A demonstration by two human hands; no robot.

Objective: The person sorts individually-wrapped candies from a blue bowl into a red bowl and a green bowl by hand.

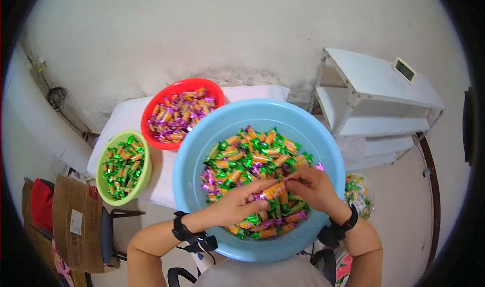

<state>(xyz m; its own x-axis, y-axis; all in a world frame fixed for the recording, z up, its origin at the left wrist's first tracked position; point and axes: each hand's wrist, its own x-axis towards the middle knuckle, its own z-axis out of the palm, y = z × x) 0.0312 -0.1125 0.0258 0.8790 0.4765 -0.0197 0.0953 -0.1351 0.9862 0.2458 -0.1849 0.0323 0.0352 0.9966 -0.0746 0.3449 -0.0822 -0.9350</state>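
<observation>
Head view: your left hand (237,198) and right hand (313,186) pinch one orange candy (274,190) by its ends, fingers narrow, over the blue basin (189,155) of mixed candies; red bowl (151,110) and green bowl (146,176) hold single colours.

Sitting on a white-covered table (126,116): a red bowl (151,110) holding purple-wrapped sweets and a green bowl (145,173) holding green-wrapped ones. Standing at right, a white shelf unit (374,80). Leaning at lower left, a cardboard box (76,221).
</observation>
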